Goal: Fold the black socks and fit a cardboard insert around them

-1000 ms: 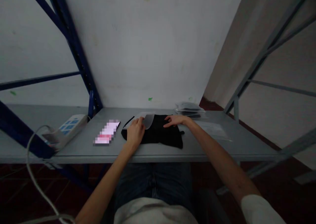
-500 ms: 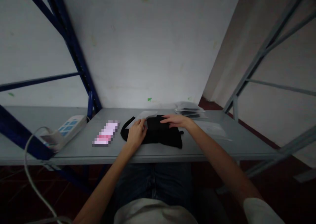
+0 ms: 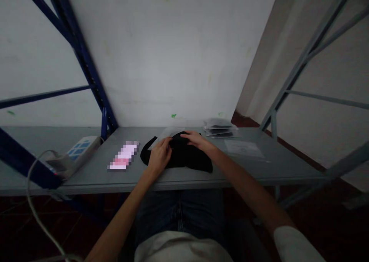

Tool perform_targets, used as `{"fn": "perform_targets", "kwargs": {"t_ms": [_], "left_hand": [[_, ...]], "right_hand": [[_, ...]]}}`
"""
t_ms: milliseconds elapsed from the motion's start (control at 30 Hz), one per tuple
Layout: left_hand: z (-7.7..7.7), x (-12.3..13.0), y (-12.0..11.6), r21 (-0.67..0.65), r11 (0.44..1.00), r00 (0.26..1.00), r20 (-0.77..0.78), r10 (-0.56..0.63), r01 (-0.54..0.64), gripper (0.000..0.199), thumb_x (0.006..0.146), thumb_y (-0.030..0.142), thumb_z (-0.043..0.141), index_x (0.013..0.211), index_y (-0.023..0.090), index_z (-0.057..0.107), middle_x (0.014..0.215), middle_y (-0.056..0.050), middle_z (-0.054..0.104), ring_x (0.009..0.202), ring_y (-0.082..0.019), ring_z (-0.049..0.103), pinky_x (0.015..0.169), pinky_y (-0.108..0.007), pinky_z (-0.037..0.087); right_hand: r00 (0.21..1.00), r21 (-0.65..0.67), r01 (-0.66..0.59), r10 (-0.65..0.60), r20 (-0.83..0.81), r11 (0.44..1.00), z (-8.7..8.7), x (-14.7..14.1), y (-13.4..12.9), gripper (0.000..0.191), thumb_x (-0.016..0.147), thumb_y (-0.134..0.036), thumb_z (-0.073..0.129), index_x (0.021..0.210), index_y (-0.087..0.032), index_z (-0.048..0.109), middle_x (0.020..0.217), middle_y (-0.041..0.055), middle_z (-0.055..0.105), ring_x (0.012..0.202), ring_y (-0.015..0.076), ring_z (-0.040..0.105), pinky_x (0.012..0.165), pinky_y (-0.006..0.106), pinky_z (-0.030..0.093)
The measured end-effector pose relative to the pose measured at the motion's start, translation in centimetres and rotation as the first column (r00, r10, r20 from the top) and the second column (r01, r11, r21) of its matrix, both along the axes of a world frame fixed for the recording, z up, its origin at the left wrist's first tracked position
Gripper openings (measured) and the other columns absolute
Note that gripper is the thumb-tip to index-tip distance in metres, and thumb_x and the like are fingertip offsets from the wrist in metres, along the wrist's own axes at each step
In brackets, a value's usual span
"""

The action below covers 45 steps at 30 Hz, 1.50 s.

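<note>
On the shelf in front of me lies a black cloth item (image 3: pixel 190 158), with a curved strap-like part looping out at its left. Above it is a smaller black folded piece (image 3: pixel 180 139), bowed upward between my hands. My left hand (image 3: pixel 160 153) is closed at the left edge of a clear plastic bag (image 3: pixel 173 131) and this folded piece. My right hand (image 3: pixel 197 140) pinches the folded piece from the right, fingers pointing left. The bag lies partly behind the black piece, and its mouth is hard to make out.
A stack of flat clear packets (image 3: pixel 220 128) with dark contents sits at the back right. Nearer lies a flat clear bag (image 3: pixel 245 148). A pixelated phone-like object (image 3: pixel 123 156) is on the left, beside a white power strip (image 3: pixel 83 150) with a cable. Blue posts (image 3: pixel 86 62) flank the left.
My right hand has moved left, closer to my left hand. The folded black piece, flat before, is now bent upward between them. My left hand has stayed nearly still.
</note>
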<state>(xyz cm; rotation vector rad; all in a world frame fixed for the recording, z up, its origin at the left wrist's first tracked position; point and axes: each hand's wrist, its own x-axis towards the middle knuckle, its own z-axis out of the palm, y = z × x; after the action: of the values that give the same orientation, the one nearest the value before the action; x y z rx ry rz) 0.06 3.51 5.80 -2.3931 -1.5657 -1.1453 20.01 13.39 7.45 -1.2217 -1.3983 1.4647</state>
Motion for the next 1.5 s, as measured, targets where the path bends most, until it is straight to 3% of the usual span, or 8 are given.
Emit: {"fn": "perform_targets", "kwargs": {"t_ms": [400,667,800,1000,1167,1267,1333,1500], "left_hand": [[-0.5,1.6,-0.2,-0.016,0.998,0.998,0.016,-0.057,0.057,0.039,0.100,0.013,0.044,0.135,0.020,0.059,0.136,-0.010,0.068,0.124,-0.024,0.065,0.110,-0.043,0.052],[-0.9,3.2,-1.0,0.051,0.992,0.993,-0.013,-0.116,0.116,0.035,0.100,0.011,0.046,0.131,0.020,0.059,0.120,-0.010,0.072,0.111,-0.024,0.067,0.099,-0.038,0.055],[-1.4,3.0,-0.9,0.058,0.996,0.997,-0.030,-0.068,0.070,0.035,0.100,0.012,0.045,0.132,0.020,0.057,0.120,-0.010,0.071,0.112,-0.025,0.067,0.096,-0.037,0.055],[-1.1,2.2,-0.6,-0.042,0.994,0.995,-0.032,0.096,-0.097,0.034,0.096,0.013,0.050,0.129,0.019,0.057,0.107,-0.010,0.071,0.102,-0.026,0.069,0.087,-0.036,0.056],[-0.5,2.3,-1.0,-0.077,0.974,0.976,-0.052,0.210,-0.214,0.038,0.092,0.011,0.053,0.128,0.017,0.056,0.122,-0.013,0.068,0.113,-0.028,0.066,0.089,-0.037,0.056],[-0.4,2.3,-1.1,-0.074,0.962,0.963,-0.082,0.256,-0.262,0.037,0.091,0.011,0.052,0.127,0.018,0.058,0.126,-0.013,0.065,0.115,-0.028,0.064,0.087,-0.036,0.057],[-0.6,2.2,-1.1,-0.050,0.959,0.957,-0.100,0.273,-0.278,0.034,0.093,0.017,0.055,0.127,0.020,0.059,0.129,-0.014,0.061,0.119,-0.030,0.060,0.082,-0.035,0.058],[-1.1,1.6,-0.7,0.029,0.950,0.939,-0.143,0.312,-0.311,0.035,0.092,0.029,0.066,0.126,0.022,0.062,0.129,-0.015,0.058,0.124,-0.034,0.052,0.091,-0.041,0.055]], "right_hand": [[0.980,0.076,0.079,-0.064,-0.188,0.994,-2.4,-2.9,-0.9,0.026,0.083,-0.031,0.073,0.108,-0.026,0.072,0.115,0.0021,0.077,0.105,0.0181,0.067,0.083,0.028,0.055],[0.961,0.095,0.097,-0.068,-0.268,0.991,-4.0,-4.9,0.7,0.025,0.072,-0.038,0.079,0.085,-0.019,0.068,0.073,0.0012,0.070,0.072,0.0160,0.063,0.068,0.026,0.051],[0.981,0.122,0.066,-0.042,-0.189,0.990,-4.1,-5.5,0.4,0.022,0.078,-0.039,0.074,0.081,-0.019,0.066,0.072,0.0008,0.069,0.070,0.0149,0.062,0.065,0.025,0.051],[0.989,0.174,-0.024,-0.002,0.147,0.984,-2.8,-3.0,-1.2,0.009,0.088,-0.026,0.068,0.088,-0.021,0.075,0.095,0.0060,0.077,0.093,0.0227,0.071,0.083,0.035,0.057],[0.865,0.392,0.005,-0.200,0.459,0.920,-1.3,1.2,-2.5,0.029,0.084,-0.017,0.074,0.113,-0.020,0.074,0.124,0.0127,0.072,0.126,0.0313,0.060,0.109,0.043,0.044],[0.628,0.591,-0.212,-0.355,0.693,0.778,-1.1,2.2,-2.5,0.054,0.091,-0.023,0.071,0.143,-0.021,0.057,0.138,0.0157,0.065,0.130,0.0293,0.058,0.112,0.043,0.042],[0.531,0.590,-0.367,-0.358,0.768,0.720,-1.4,1.8,-2.1,0.061,0.094,-0.028,0.070,0.151,-0.023,0.049,0.141,0.0147,0.064,0.131,0.0276,0.058,0.110,0.042,0.043],[0.520,0.567,-0.402,-0.330,0.788,0.719,-2.0,-0.2,-1.5,0.044,0.098,-0.026,0.063,0.142,-0.024,0.057,0.131,0.0095,0.071,0.118,0.0243,0.066,0.101,0.035,0.048]]}}
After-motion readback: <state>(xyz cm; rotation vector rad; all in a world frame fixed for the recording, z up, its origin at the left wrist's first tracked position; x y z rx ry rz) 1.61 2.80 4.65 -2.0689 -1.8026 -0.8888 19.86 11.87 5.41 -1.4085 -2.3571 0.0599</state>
